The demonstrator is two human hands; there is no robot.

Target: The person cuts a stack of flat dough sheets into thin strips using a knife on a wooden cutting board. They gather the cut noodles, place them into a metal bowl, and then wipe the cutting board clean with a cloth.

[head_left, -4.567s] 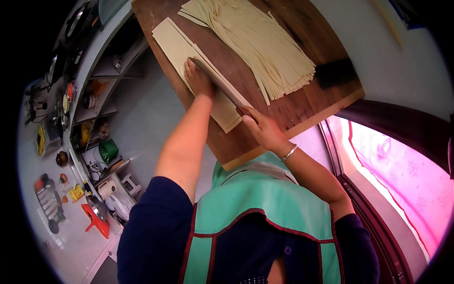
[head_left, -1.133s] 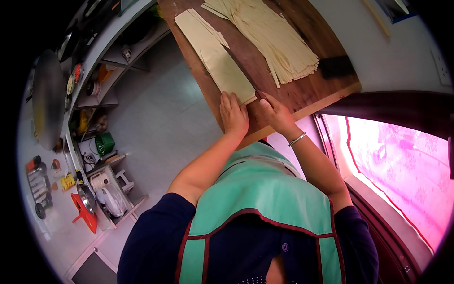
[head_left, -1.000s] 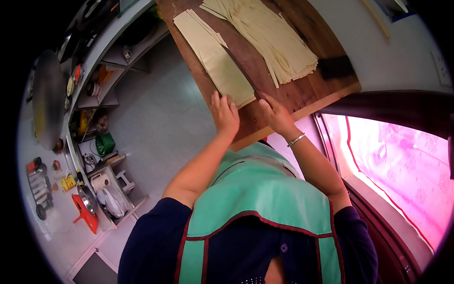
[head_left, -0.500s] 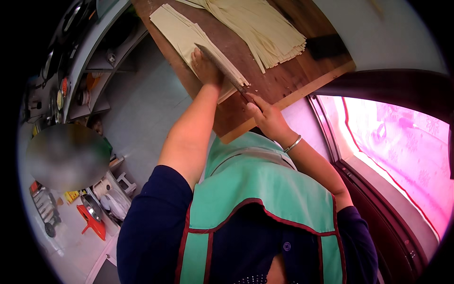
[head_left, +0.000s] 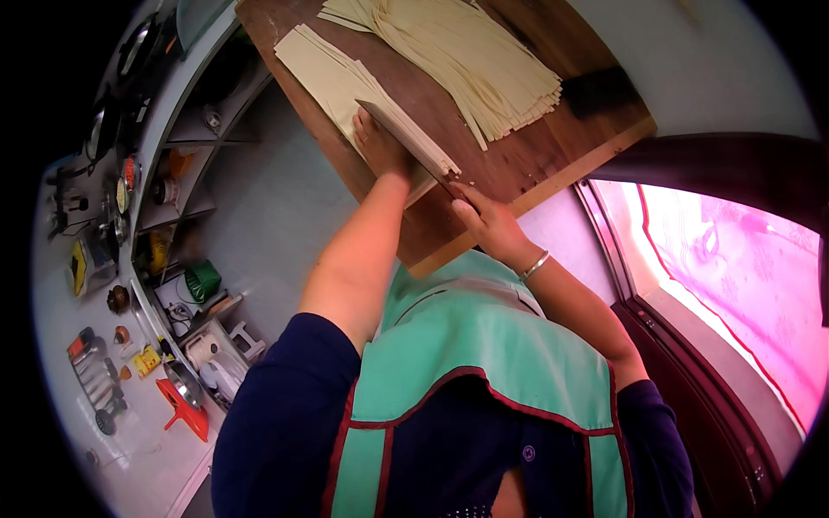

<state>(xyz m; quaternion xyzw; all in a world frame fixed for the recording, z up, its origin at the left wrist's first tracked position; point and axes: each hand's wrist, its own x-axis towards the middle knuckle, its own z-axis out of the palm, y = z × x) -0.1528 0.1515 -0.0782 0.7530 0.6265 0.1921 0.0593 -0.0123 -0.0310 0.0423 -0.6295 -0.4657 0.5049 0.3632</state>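
My right hand [head_left: 494,228] is closed round the handle of a knife [head_left: 408,138], whose long blade slants away to the upper left. The blade lies along a folded sheet of pale dough [head_left: 318,72], with narrow cut strips along its right side. My left hand [head_left: 382,148] rests on the dough just left of the blade, fingers reaching forward and slightly bent, holding nothing. A fanned pile of cut noodles [head_left: 484,73] lies farther right on the wooden board [head_left: 518,168]. The blade's lower edge is hidden against the dough.
The board's near edge [head_left: 535,194] is close to my green apron [head_left: 484,332]. A dark block-like patch [head_left: 598,91] lies right of the noodles. Open shelves [head_left: 186,173] and a counter with a red stand [head_left: 183,409] are at left; a pink-curtained window [head_left: 734,259] is at right.
The whole view has shifted, so the board sits slightly lower and more shelving shows at left. The knife and both hands stay at nearly the same place on the dough.
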